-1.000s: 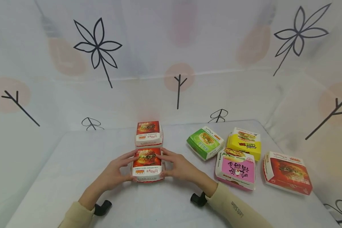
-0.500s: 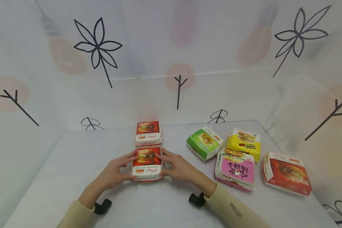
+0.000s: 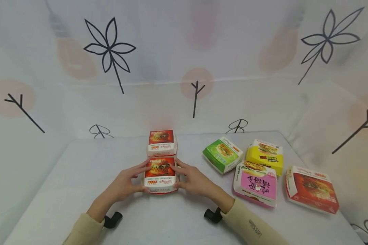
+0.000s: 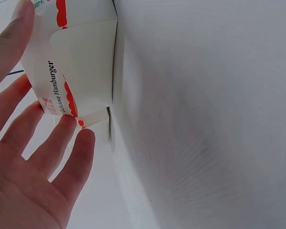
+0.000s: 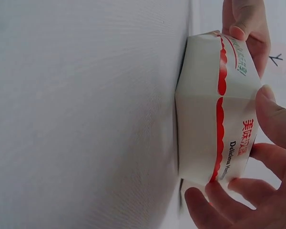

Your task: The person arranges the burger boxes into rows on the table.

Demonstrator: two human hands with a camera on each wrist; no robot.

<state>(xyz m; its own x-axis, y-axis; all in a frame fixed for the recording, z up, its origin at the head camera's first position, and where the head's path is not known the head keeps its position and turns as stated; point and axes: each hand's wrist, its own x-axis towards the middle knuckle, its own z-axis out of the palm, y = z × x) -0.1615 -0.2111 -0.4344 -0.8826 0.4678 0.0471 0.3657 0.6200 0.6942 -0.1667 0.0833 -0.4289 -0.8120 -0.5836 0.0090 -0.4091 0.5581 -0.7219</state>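
A red-and-white hamburger box (image 3: pixel 160 175) sits on the table between both hands. My left hand (image 3: pixel 127 183) holds its left side, thumb near the front corner and fingers spread along the side toward the back. On the opposite side, my right hand (image 3: pixel 194 180) holds the box in a mirrored way, its thumb by the near corner. "Delicious Hamburger" lettering shows on the side of the hamburger box (image 4: pixel 81 67) in the left wrist view. Directly behind it stands a matching red-and-white hamburger box (image 3: pixel 162 143), nearly touching.
To the right lie a green burger box (image 3: pixel 223 154), a yellow burger box (image 3: pixel 265 156), a pink burger box (image 3: pixel 255 183) and a larger red burger box (image 3: pixel 312 189). The pink one touches or overlaps the yellow one. A patterned white cloth (image 3: pixel 135 109) rises behind the table.
The head view has shifted slightly. Both hands keep their hold on the front hamburger box, and the boxes stay in practically the same places.
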